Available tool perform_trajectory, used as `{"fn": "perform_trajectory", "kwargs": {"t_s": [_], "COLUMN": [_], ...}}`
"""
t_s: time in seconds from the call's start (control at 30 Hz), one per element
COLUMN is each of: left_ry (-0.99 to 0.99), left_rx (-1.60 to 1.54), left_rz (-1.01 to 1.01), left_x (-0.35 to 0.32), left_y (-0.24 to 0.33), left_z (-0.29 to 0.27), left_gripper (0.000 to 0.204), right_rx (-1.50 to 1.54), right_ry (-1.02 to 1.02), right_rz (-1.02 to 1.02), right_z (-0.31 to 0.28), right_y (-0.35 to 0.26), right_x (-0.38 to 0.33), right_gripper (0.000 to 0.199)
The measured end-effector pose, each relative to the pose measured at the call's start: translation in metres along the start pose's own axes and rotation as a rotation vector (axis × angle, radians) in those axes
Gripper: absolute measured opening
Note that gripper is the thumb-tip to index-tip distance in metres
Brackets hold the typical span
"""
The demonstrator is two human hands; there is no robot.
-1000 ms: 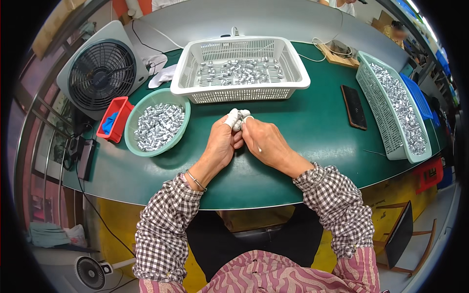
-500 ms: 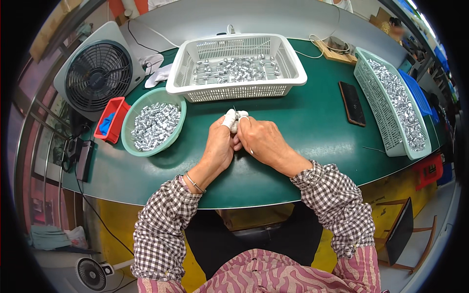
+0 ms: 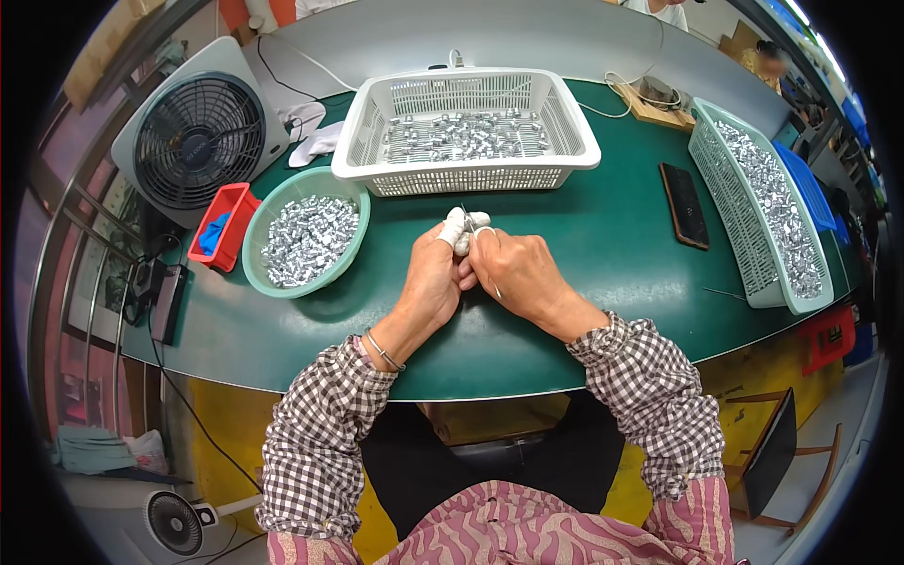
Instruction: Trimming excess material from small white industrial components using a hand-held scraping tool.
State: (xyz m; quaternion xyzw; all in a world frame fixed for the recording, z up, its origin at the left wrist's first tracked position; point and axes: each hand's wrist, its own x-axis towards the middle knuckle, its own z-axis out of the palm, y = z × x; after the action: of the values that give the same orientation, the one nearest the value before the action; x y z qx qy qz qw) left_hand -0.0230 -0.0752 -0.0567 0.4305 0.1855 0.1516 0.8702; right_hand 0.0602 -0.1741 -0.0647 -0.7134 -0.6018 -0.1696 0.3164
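Left hand [image 3: 431, 280]: angling toward one o'clock, pinching small, mostly hidden metal part [image 3: 470, 223], six o'clock of white basket [image 3: 466, 180]. Right hand [image 3: 523, 273]: clamping thin tool [image 3: 497, 291], pointing eleven o'clock. Both keeping earlier place.

The fisheye head view looks down and forward from the wearer's head, close above the green table [image 3: 603, 259], with the left hand [image 3: 435, 273] and right hand [image 3: 523, 271] near mid-frame.

Dark-and-white checked sleeves [image 3: 315, 438] with gathered cuffs, a pink top [image 3: 527, 527] with wavy beige stripes, and black trousers [image 3: 400, 457]. The left hand [image 3: 435, 275] has white finger covers [image 3: 453, 226] and a thin silver bracelet [image 3: 382, 351] at its wrist.
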Motion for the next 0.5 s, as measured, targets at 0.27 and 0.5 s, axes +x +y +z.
{"fn": "perform_trajectory", "kwargs": {"t_s": [0.27, 0.5], "left_ry": [-0.026, -0.098], "left_rx": [-0.001, -0.02], "left_rz": [-0.007, -0.031], "left_x": [0.0016, 0.001], "left_y": [0.0031, 0.0019], "left_z": [-0.0017, -0.0041], "left_gripper": [0.032, 0.034], "right_rx": [-0.006, 0.088], "right_ry": [0.0, 0.047], "right_rz": [0.006, 0.019], "right_z": [-0.0007, -0.0047], "right_y": [0.0014, 0.0012], "right_x": [0.0005, 0.0003], "right_gripper": [0.021, 0.021]}}
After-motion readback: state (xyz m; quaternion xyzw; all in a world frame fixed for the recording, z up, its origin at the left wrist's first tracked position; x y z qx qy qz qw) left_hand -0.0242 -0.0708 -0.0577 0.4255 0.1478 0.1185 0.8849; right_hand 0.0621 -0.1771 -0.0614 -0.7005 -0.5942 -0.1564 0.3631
